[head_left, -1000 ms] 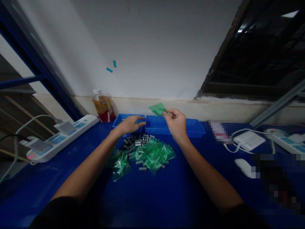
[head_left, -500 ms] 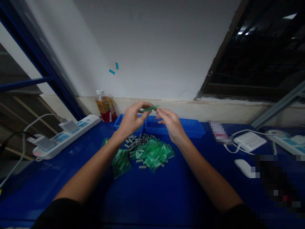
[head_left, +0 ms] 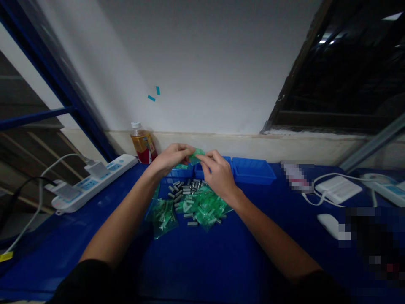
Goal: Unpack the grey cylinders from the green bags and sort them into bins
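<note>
A small green plastic bag [head_left: 196,154] is held up between my two hands, above the pile on the blue table. My left hand [head_left: 174,158] pinches its left side, fingers closed. At its right edge, the closed fingertips of my right hand [head_left: 220,174] grip it too. Below lie small metallic cylinders [head_left: 177,192], loose on the tabletop. Beside them is a heap of green plastic bags [head_left: 209,204] with small pieces in or among them. A larger green bag [head_left: 164,217] containing small pieces rests to the left. Whether the held bag contains anything, I cannot tell.
Blue plastic trays [head_left: 255,171] stand in a row behind the pile, partly hidden by my hands. A drink bottle [head_left: 144,145] and a white power strip [head_left: 95,181] are at the left. White adapter [head_left: 338,190], cables and a white mouse [head_left: 329,226] lie right.
The green bag has turned from nearly edge-on to showing its face. My hands have moved slightly lower, and the right fingers now overlap the bag's edge. The view has shifted a little.
</note>
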`<action>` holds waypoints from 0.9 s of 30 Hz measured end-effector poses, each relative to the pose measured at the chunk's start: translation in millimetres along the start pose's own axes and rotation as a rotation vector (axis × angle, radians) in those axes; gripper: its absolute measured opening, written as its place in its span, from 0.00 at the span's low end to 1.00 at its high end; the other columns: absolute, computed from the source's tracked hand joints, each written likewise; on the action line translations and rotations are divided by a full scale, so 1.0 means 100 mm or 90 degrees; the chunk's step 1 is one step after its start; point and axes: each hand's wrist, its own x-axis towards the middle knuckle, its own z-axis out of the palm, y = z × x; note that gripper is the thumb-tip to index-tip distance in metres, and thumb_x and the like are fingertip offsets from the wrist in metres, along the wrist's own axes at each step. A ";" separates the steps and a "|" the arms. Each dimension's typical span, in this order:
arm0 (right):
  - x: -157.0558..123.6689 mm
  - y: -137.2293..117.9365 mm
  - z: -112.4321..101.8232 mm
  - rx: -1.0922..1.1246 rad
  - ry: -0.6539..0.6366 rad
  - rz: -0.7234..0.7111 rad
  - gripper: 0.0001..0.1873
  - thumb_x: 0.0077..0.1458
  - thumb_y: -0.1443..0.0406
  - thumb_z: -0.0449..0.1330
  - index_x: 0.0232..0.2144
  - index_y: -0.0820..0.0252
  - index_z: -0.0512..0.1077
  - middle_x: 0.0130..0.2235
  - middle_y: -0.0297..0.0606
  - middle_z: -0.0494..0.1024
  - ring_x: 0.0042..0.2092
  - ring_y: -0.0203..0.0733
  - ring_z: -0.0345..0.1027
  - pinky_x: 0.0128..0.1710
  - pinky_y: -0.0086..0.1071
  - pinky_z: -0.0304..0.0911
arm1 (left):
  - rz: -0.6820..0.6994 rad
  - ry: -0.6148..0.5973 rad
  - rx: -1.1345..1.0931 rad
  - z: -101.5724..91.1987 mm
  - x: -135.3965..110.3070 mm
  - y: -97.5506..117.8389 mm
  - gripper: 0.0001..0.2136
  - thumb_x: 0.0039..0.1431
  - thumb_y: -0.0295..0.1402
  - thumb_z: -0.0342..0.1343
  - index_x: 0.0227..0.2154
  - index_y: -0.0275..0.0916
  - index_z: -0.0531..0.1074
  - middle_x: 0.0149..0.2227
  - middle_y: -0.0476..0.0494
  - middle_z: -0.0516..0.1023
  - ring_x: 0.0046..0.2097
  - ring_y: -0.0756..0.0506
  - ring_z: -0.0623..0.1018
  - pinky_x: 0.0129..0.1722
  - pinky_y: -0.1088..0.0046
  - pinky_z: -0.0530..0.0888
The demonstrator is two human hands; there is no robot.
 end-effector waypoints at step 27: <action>-0.60 -0.86 0.15 -0.015 -0.460 -0.252 0.26 0.52 0.54 0.59 0.50 0.59 0.65 0.48 0.44 0.71 0.53 0.49 0.59 0.49 0.42 0.59 | 0.008 -0.029 0.572 -0.58 0.11 -0.37 0.31 0.57 0.52 0.41 0.51 0.33 0.70 0.53 0.36 0.72 0.54 0.39 0.71 0.54 0.71 0.64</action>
